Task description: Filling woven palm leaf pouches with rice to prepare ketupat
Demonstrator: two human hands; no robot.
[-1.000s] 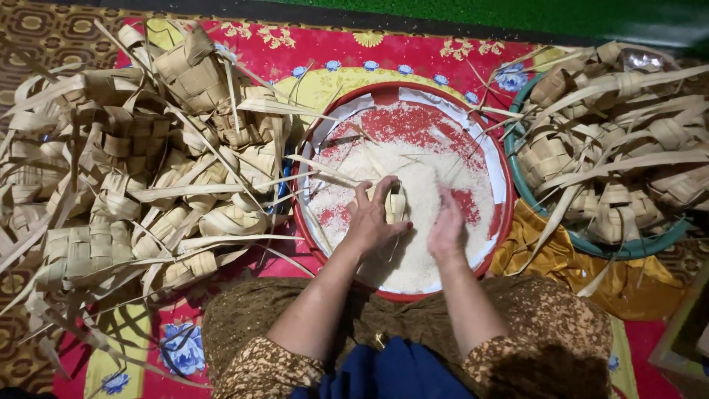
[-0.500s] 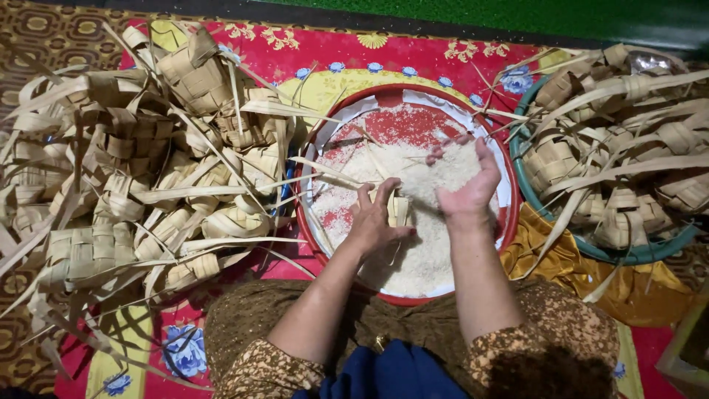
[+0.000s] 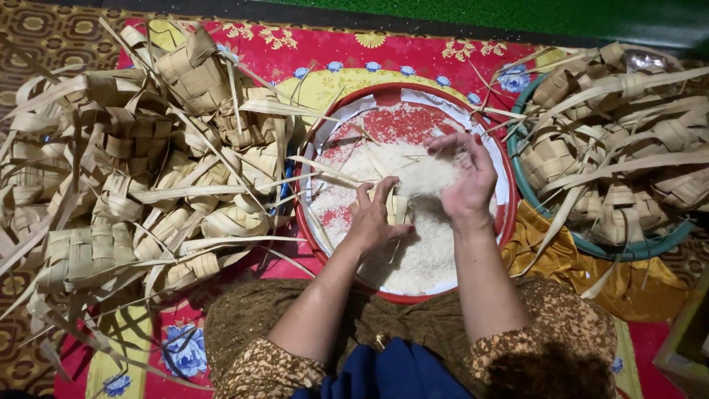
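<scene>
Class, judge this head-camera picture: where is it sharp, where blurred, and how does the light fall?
Head view: light is even and soft, without glare; the woven leaf pouches and red basin are sharp; the right hand and its rice look slightly motion-blurred; the far green strip is dimmer.

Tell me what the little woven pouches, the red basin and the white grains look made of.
Woven pouches: plaited palm-leaf strips, probably; pale tan, matte, with loose ribbon ends. Red basin: likely plastic, smooth and evenly coloured with a thin rim. White grains: apparently raw rice, small, dry and loose, cupped in the right hand.
</scene>
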